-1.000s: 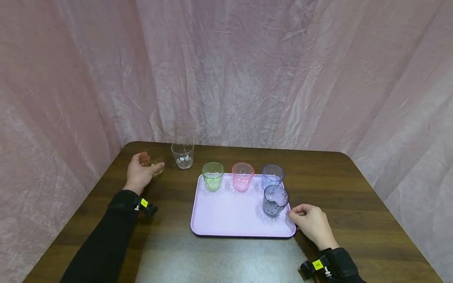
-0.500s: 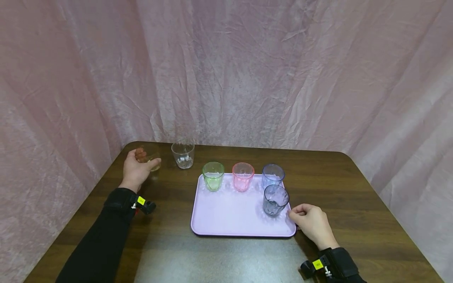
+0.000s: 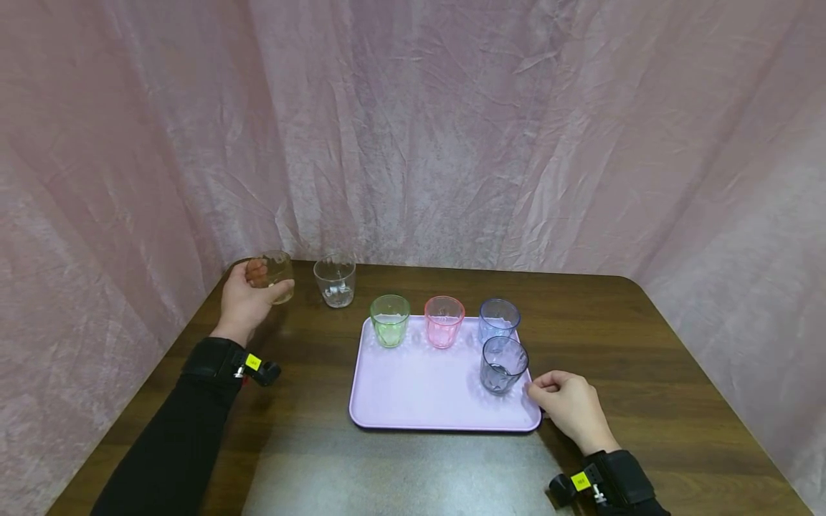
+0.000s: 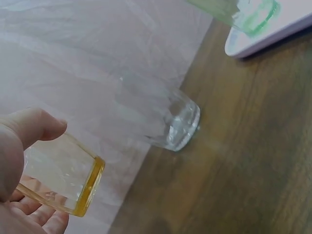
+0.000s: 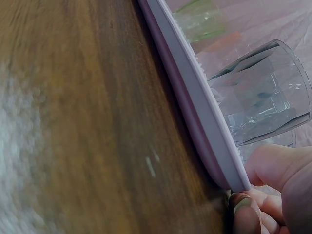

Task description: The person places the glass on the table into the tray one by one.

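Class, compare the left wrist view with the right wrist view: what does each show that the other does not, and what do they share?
Only the left wrist view shows the left hand gripping the yellow glass, and the clear glass.

Only the right wrist view shows the right hand pinching the tray by its edge, the grey glass, and a blurred reddish glass.

Both share part of the tray, the green glass, the wooden table and the pale curtain.

Yellow wrist labels (image 3: 254, 362) bear print too small to read.
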Available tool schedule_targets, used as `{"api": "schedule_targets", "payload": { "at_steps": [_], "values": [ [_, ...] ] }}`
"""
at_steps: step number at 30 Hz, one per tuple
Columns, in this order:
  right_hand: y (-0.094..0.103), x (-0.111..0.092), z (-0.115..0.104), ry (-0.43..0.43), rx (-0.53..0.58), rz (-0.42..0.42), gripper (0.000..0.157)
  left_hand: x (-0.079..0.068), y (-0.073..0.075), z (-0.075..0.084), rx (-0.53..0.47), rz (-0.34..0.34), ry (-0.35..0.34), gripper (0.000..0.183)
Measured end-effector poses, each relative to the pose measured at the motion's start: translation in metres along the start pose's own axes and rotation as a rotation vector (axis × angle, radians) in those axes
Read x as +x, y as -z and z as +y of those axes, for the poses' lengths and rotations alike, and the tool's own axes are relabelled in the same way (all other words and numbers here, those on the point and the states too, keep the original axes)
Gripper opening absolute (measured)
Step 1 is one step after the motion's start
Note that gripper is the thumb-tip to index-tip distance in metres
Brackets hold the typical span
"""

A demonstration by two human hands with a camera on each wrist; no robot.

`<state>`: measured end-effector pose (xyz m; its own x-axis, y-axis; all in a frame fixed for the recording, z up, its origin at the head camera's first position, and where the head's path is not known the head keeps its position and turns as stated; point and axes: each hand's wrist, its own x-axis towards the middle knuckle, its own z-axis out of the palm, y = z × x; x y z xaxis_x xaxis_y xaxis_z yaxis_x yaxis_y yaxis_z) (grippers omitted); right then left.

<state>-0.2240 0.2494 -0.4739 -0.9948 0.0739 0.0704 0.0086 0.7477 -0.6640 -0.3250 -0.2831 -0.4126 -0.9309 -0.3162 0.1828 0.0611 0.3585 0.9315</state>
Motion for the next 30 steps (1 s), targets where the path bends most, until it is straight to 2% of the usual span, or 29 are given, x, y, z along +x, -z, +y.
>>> {"api": "schedule_targets", "payload": {
  "at_steps": [14,19,30],
  "values": [
    [0.001,0.0,-0.001,-0.001,-0.001,0.002,0.016,-0.005,0.001,0.033,0.037,-0.073,-0.058,0.091],
    [0.0,0.0,-0.001,0.001,-0.004,0.002,0.016,-0.008,-0.002,0.043,0.013,-0.108,-0.08,0.091],
    [0.0,0.001,0.0,-0.002,-0.009,0.003,0.015,-0.019,-0.016,0.072,-0.057,-0.231,-0.134,0.089]
  ]
}}
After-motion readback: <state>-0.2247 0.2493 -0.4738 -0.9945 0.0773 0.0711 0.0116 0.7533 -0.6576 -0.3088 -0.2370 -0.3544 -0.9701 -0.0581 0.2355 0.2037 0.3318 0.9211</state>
